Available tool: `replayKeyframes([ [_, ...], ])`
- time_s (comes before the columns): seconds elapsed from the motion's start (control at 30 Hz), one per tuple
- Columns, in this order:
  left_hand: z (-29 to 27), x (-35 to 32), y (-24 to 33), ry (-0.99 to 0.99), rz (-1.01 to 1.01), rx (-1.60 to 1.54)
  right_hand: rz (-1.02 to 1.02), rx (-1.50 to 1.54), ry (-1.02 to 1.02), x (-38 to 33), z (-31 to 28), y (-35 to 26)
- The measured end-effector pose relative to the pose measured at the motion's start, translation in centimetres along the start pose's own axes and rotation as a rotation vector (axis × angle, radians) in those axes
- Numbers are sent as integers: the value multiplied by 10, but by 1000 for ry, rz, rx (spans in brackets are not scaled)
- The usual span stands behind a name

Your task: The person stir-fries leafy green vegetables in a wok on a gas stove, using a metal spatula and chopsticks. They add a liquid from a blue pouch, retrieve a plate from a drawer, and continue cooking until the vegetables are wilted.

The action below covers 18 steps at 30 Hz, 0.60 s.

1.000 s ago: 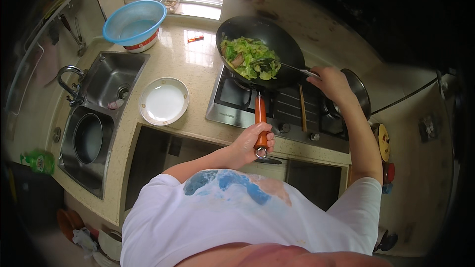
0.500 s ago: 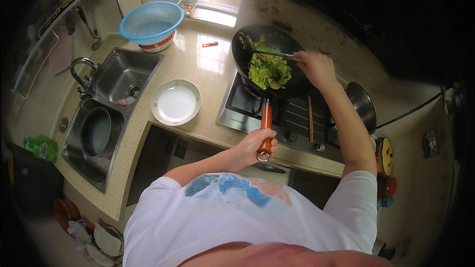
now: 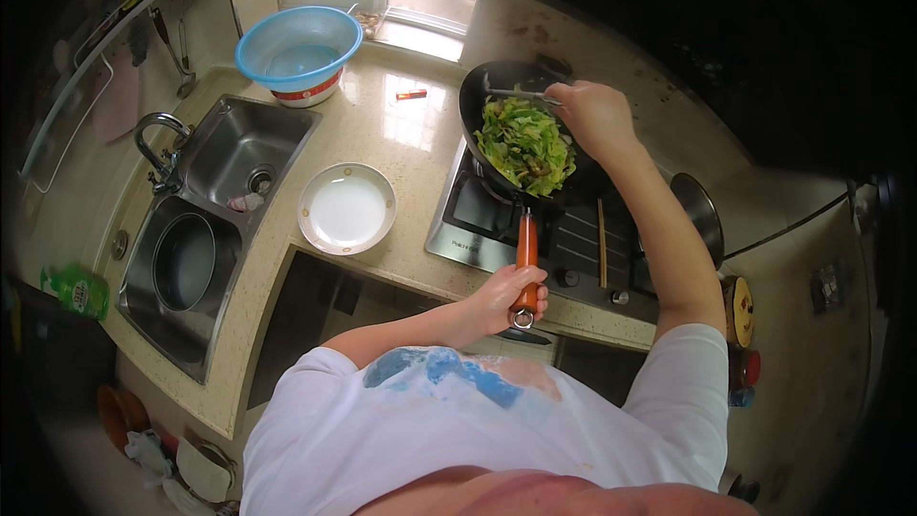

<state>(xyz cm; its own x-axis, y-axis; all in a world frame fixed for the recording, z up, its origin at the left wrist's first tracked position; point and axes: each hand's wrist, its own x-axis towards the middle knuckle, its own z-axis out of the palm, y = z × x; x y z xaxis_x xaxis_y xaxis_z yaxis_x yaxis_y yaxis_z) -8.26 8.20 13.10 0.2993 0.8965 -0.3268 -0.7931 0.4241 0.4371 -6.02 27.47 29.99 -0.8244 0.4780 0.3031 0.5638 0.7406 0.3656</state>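
- I see the two hands apart, each closed on its own thing.
- The left hand (image 3: pixel 516 294) is clamped around the orange handle (image 3: pixel 527 234), its metal ring poking out on the near side of the fist.
- Ahead of that hand I have the wok (image 3: pixel 471 107), over the left part of the stove (image 3: pixel 465 246); I cannot tell whether its base touches the burner.
- The right hand (image 3: pixel 594 121), farther forward and over the wok's right side, grips the utensil (image 3: pixel 513 93), which points leftward across the wok; its head is too blurred for me to name.
- Just below the right hand and to its left, the greens (image 3: pixel 523 145) lie heaped in the wok.
- To the right of the left hand, and nearer me than the right hand, chopsticks (image 3: pixel 603 244) rest on the stove.
- Left of the left hand, on the counter (image 3: pixel 401 196), I find a white bowl (image 3: pixel 347 209).
- Farther forward and left of both hands stands a blue basin (image 3: pixel 258 46).
- Well left of both hands is the sink (image 3: pixel 272 139), a pan (image 3: pixel 184 263) in its nearer compartment.
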Motion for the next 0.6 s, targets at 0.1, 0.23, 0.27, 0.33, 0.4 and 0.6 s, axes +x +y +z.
replayKeyframes([
  [0.1, -1, 0, 0, -25, 4, -23, 173, -81, -155, 3, 18, 2],
  [0.23, 0, 0, 1, -27, -6, -33, 430, 225, -274, -38, 0, 34],
  [0.27, 0, 0, 2, -26, -10, -32, 395, 264, -279, -53, -12, 39],
  [0.33, 1, 0, 2, -27, -15, -27, 385, 318, -289, -79, -39, 39],
  [0.4, 2, 0, 3, -23, -16, -25, 433, 353, -323, -98, -68, 33],
  [0.6, 1, 1, 4, -33, -34, -23, 394, 372, -424, -116, -67, 17],
])
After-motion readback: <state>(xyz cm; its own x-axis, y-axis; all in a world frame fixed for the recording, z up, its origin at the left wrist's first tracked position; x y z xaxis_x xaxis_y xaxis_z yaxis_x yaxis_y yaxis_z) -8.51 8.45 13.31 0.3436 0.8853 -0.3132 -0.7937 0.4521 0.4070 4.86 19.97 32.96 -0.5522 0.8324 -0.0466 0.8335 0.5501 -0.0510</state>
